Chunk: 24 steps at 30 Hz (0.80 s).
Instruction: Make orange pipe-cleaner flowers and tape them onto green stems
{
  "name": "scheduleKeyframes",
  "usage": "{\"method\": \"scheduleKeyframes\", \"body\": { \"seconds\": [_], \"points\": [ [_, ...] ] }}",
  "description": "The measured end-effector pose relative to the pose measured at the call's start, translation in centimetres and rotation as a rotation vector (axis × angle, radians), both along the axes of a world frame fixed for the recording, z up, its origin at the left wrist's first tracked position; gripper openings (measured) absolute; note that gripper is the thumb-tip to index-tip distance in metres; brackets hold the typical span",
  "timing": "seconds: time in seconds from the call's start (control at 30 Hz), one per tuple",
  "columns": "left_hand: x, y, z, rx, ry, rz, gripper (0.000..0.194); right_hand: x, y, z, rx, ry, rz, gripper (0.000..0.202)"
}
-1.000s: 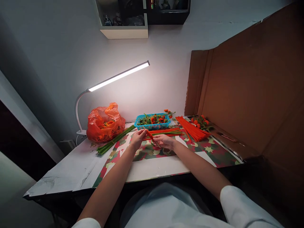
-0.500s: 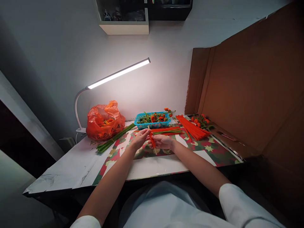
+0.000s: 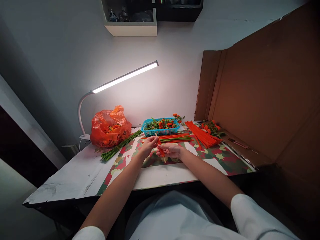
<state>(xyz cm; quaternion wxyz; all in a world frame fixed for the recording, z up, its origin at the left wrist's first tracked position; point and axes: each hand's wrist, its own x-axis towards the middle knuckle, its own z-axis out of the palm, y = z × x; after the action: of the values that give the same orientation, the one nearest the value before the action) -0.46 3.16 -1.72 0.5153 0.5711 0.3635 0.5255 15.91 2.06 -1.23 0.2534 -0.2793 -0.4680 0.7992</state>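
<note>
My left hand (image 3: 148, 145) is closed around the upper part of a thin pale wooden stick (image 3: 164, 160), whose top end pokes out above the fingers. Orange-red pipe cleaner (image 3: 162, 152) is wound along the stick in a coil. The fingers of my right hand (image 3: 172, 150) pinch the coil from the other side, just below the left fingertips. Both hands are above the table, in front of green and orange-red pipe cleaners (image 3: 175, 137) lying crosswise. Parts of the coil are hidden by the fingers.
Behind stands a blue basket (image 3: 160, 132) of orange flowers on green stems. A red plastic bag (image 3: 111, 128) and a green pipe-cleaner bundle (image 3: 120, 146) lie left; an orange-red bundle (image 3: 203, 135) lies right. A lamp (image 3: 125, 77) hangs overhead, and cardboard (image 3: 262, 83) walls the right side.
The stick with its coil has tilted slightly, its lower end shifting a little to the right. Both hands keep hold, with the right fingers slightly repositioned on the coil.
</note>
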Motion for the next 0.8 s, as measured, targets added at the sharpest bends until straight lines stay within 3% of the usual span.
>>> {"method": "scheduleKeyframes", "body": {
  "seconds": [0.23, 0.4, 0.5, 0.63, 0.8],
  "points": [
    [0.4, -0.4, 0.5, -0.014, 0.046, 0.084, 0.049, -0.4, -0.8, 0.9, 0.019, -0.108, -0.125, 0.012],
    [0.6, -0.5, 0.7, -0.056, -0.021, 0.129, 0.049, -0.4, -1.2, 1.1, 0.082, -0.115, -0.218, 0.021],
    [0.4, -0.5, 1.0, -0.091, -0.182, 0.095, 0.045, 0.0, -1.0, 1.2, 0.008, 0.009, -0.104, 0.027],
    [0.0, -0.8, 1.5, -0.178, -0.371, -0.053, 0.037, 0.5, -0.8, 1.3, -0.150, 0.225, 0.095, 0.043],
    [0.2, -1.1, 1.5, -0.207, -0.431, -0.149, 0.029, 0.3, -0.8, 0.6, -0.192, 0.308, 0.171, 0.034]
  ]
}}
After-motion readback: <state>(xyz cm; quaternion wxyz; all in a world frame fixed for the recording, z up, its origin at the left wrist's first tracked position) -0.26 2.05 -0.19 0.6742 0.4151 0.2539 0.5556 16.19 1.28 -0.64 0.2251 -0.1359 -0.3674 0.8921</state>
